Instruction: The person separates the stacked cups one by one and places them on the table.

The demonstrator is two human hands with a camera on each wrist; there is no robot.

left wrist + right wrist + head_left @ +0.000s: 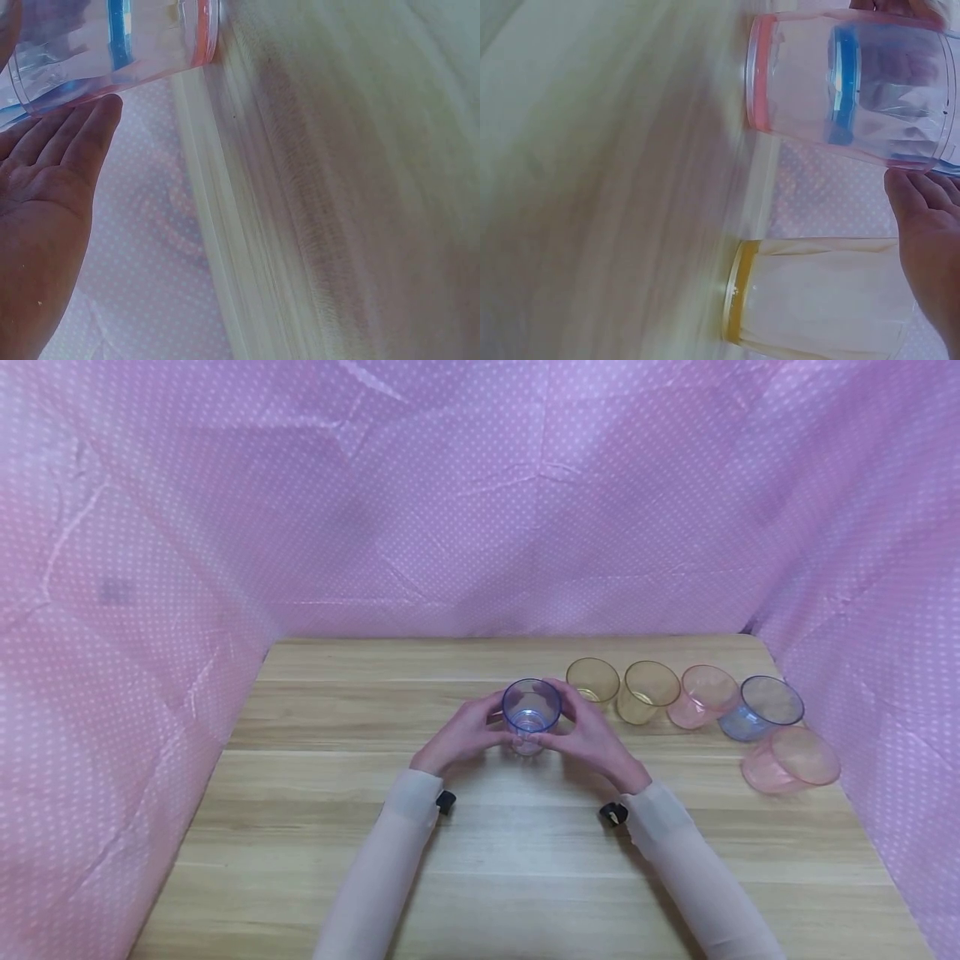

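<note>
A clear blue cup [532, 697] sits inside a clear pink cup [802, 79], both upright near the middle of the wooden table. The blue cup's base [844, 86] shows through the pink wall, well above the pink base. My left hand [467, 732] holds the nested pair from the left, with thumb in front and fingers round the far side. From the right, my right hand [591, 737] grips the same pair in the same way. In the left wrist view the left fingers [86, 135] lie against the cup wall near the rim.
Right of the hands, a row holds two yellow cups [592, 681], a pink cup [703, 697] and a blue cup [759, 708]. Another pink cup [787, 762] stands nearer, by the table's right edge. Pink dotted cloth [480, 527] surrounds the table [337, 827].
</note>
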